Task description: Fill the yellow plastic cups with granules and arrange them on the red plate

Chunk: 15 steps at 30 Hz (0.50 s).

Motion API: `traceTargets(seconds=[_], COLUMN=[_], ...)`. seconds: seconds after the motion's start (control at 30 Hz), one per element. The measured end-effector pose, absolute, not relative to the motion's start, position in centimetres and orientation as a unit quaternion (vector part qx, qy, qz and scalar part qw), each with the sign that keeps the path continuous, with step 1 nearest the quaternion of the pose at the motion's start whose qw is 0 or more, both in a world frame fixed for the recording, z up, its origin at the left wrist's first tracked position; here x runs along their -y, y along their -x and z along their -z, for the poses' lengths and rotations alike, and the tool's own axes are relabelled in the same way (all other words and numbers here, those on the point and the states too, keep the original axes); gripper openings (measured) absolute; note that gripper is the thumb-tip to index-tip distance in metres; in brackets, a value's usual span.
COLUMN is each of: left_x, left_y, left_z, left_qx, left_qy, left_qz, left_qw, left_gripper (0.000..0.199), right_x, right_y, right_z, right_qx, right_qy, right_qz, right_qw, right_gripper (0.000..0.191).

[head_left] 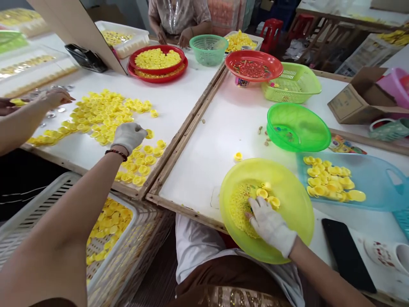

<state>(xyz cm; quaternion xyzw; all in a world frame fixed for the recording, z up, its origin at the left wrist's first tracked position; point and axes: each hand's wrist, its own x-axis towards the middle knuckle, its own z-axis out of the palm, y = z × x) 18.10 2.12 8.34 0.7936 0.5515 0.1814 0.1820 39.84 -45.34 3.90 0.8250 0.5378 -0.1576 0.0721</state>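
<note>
My left hand [129,137], in a white glove with bare fingertips, is curled closed over the left table. Whatever its fingers hold, if anything, is hidden. Small round yellow plastic cup-like pieces [140,160] lie loose around it, one close beside its knuckles. My right hand [270,222], gloved the same way, reaches into a yellow basin [295,200] above my lap. Its fingers are stretched and apart, resting on many tiny yellow bits [238,207]. Several yellow cup pieces [262,193] lie in the basin just beyond the fingertips.
A blue tray [380,179] bears yellow pieces; a green basin [298,128] stands behind. A phone [347,251] and mug [383,253] are at right. A wooden edge [191,121] divides the tables. A co-worker's hands [57,99] are at left; another person [179,19] sits opposite.
</note>
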Motion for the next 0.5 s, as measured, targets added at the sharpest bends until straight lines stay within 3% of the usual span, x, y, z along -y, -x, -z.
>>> traceTargets(seconds=[0.27, 0.37, 0.5], left_x=[-6.5, -2.6, 9.4], left_y=[-19.0, -21.3, -26.6], left_z=[-4.3, -6.0, -9.4], left_qx=[-0.578, -0.515, -0.312], left_qy=[-0.81, -0.848, -0.895], left_qz=[0.05, -0.075, -0.24], left_qw=[0.083, 0.098, 0.208], left_gripper=[0.034, 0.036, 0.026], right_x=[45.0, 45.0, 45.5], right_y=[-38.9, -39.9, -41.5], right_z=[-4.1, -4.7, -6.8], right_qx=[-0.562, -0.518, -0.335], right_qy=[-0.756, -0.734, -0.684], right_qz=[0.332, 0.424, 0.577], right_qw=[-0.042, -0.115, -0.295], right_gripper=[0.029, 0.019, 0.017])
